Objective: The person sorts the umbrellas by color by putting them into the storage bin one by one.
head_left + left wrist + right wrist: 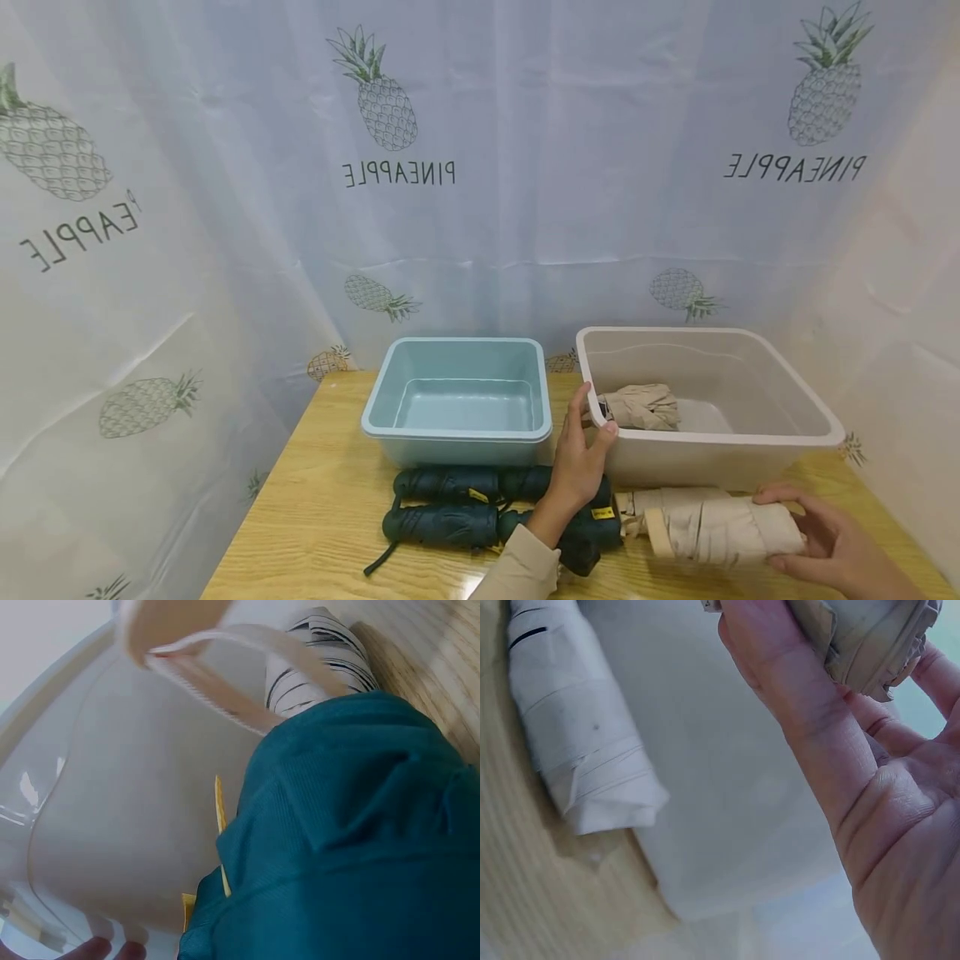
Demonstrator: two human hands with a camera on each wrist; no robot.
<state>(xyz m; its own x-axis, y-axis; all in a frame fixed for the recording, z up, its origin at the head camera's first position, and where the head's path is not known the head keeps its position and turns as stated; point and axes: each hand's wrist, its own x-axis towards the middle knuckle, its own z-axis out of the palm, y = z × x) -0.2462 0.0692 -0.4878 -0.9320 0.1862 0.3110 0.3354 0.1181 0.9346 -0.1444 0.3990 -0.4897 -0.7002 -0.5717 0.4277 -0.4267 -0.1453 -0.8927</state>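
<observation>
My left hand is at the front left corner of the off-white basin, thumb on the front rim, fingers along the left side. In the left wrist view its fingertips show against the basin's wall. A beige folded umbrella lies inside the basin, near that corner. My right hand grips the end of another beige folded umbrella, which has a pale handle piece, in front of the basin. In the right wrist view a pale folded umbrella lies on the table beside the basin.
Dark green folded umbrellas lie in two rows beneath and left of my left forearm. Behind them stands a light blue basin with nothing inside. The wooden table ends at a pineapple-print curtain at the back.
</observation>
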